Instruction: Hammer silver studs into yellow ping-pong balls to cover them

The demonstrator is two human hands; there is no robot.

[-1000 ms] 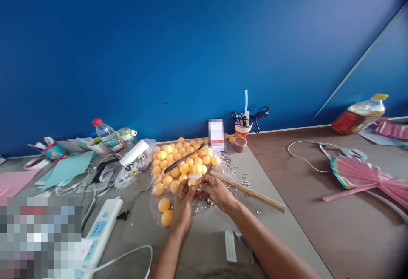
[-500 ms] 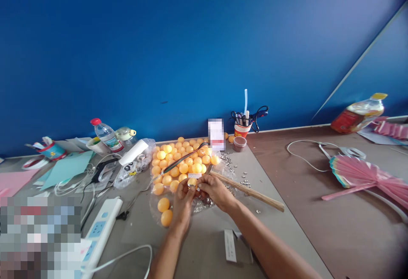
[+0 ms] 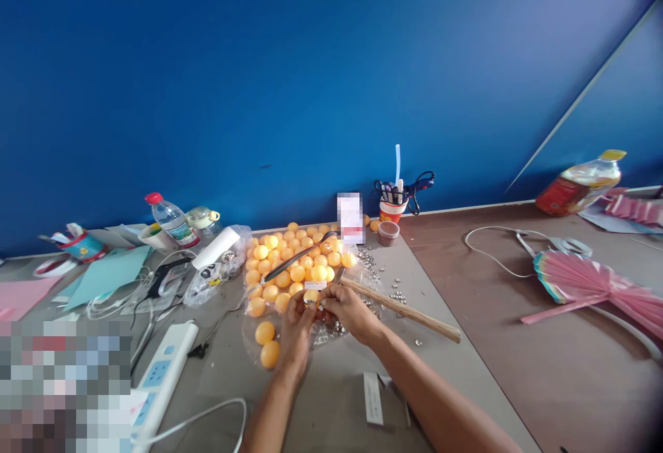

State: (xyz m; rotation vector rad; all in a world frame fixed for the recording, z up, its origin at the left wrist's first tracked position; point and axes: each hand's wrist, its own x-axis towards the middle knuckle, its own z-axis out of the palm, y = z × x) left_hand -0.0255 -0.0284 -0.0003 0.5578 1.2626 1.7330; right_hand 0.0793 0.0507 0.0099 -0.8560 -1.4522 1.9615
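My left hand [image 3: 296, 325] is closed around an orange ping-pong ball [image 3: 311, 297], with its thumb on the near side. Close against that ball, my right hand [image 3: 355, 311] has its thumb and fingertips pinched together; whatever is between them is too small to make out. Many more orange ping-pong balls [image 3: 298, 273] lie on a clear plastic bag [image 3: 251, 339] just beyond my hands. Across them rests a dark, long-handled tool [image 3: 298, 257]. A wooden handle [image 3: 407, 310] slants away to the right behind my right hand. Small shiny metal beads [image 3: 398, 297] are scattered beside it.
A power strip [image 3: 166, 377], cables and a water bottle [image 3: 175, 222] are on the left. By the blue partition [image 3: 311, 94] stand a cup of pens [image 3: 392, 211] and a small lidded tub [image 3: 388, 233]. Farther right lie a pink paper fan [image 3: 580, 277] and a tilted drink bottle [image 3: 580, 184].
The whole view has shifted very slightly. Both hands stay together at the ball, with no clear change in their grip.
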